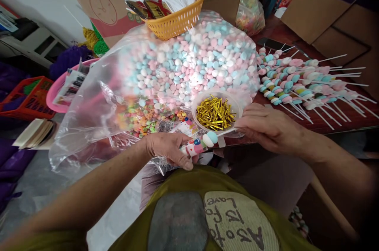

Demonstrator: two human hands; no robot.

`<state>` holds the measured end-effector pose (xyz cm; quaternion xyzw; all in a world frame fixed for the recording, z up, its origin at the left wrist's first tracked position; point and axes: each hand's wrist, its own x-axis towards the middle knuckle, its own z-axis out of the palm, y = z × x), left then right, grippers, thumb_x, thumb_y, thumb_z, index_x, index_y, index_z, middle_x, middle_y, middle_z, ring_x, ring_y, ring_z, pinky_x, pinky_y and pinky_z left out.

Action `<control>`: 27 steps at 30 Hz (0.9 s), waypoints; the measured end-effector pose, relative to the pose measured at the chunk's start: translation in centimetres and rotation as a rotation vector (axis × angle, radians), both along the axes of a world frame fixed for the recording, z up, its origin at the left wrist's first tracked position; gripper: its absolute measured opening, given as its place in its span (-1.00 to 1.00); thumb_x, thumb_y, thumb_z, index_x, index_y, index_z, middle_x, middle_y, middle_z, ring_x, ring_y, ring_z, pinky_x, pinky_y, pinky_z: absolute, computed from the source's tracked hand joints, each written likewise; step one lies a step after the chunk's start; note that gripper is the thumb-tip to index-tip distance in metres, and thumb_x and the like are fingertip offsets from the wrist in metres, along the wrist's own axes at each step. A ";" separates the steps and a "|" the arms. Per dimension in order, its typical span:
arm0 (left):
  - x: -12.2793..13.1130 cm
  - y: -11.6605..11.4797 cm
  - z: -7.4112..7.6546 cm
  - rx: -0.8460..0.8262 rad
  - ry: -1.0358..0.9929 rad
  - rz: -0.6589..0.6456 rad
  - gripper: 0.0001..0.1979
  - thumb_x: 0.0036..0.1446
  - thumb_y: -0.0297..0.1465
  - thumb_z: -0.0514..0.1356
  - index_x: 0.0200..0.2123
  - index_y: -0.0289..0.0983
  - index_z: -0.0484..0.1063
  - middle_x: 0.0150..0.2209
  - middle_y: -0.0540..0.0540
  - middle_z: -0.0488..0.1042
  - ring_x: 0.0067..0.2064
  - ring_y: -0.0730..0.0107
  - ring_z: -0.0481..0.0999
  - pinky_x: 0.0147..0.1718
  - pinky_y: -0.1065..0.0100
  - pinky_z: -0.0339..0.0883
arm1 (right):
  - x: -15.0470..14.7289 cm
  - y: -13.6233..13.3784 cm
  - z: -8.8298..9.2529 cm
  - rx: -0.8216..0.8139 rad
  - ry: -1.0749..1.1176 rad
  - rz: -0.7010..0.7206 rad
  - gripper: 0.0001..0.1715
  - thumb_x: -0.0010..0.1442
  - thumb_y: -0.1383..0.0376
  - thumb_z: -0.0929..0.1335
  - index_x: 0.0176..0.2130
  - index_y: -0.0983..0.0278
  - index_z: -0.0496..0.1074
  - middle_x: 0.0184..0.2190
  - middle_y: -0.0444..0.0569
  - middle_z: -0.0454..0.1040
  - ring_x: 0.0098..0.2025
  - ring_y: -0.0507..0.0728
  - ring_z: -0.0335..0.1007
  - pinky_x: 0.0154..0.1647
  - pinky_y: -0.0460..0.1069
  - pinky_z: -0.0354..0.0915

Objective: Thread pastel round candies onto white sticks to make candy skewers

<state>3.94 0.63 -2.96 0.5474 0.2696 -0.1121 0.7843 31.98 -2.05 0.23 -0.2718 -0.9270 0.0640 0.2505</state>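
A marshmallow skewer [211,138] lies slantwise in front of my body, its lower part inside a small printed plastic bag [195,146]. My left hand [170,148] is closed round the bag and the candy in it, thumb on the near side. Blue and white marshmallows stick out of the bag's mouth. My right hand [263,127] pinches the white stick's far end, right beside the bowl. The clear plastic bowl [240,113] holds gold twist ties [215,113]. Part of the skewer is hidden in the bag and behind my left fingers.
A large clear bag of pastel marshmallows [189,61] fills the middle. On it rests a yellow basket [177,21] of white sticks. Finished skewers [296,81] are piled at right. Cardboard boxes [225,2] stand behind; a pink basket [53,99] is at left.
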 end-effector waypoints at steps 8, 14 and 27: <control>1.0 0.0 0.5 -0.199 -0.016 -0.168 -0.55 -0.43 -0.23 0.49 -0.46 -0.27 0.41 -0.66 0.07 0.38 -0.69 0.53 0.25 -0.77 0.47 0.10 | -1.4 -0.7 1.6 0.044 -0.147 0.075 -0.76 0.23 0.44 0.15 -0.37 0.24 0.32 -0.47 -0.04 0.39 -0.38 0.12 0.15 -0.32 0.03 0.05; 1.5 0.1 0.5 0.001 0.094 -0.104 -0.65 -0.23 -0.23 0.42 -0.60 -0.27 0.31 -0.70 0.11 0.31 -0.70 0.56 0.25 -0.74 0.49 0.12 | -3.2 -0.9 -1.5 -0.015 -0.195 0.097 -0.80 0.16 0.47 0.18 -0.43 0.28 0.29 -0.53 -0.05 0.33 -0.42 0.10 0.10 -0.36 0.01 -0.04; -2.9 0.7 2.0 0.338 0.013 0.018 -0.67 0.12 -0.12 0.18 -0.25 -0.28 0.43 -0.27 -0.12 0.52 -0.26 0.35 0.50 -0.34 0.40 0.35 | -4.9 0.2 -3.8 -0.147 0.038 0.001 -0.68 0.33 0.32 0.16 -0.46 0.29 0.26 -0.53 -0.08 0.28 -0.41 0.07 0.13 -0.35 -0.04 0.00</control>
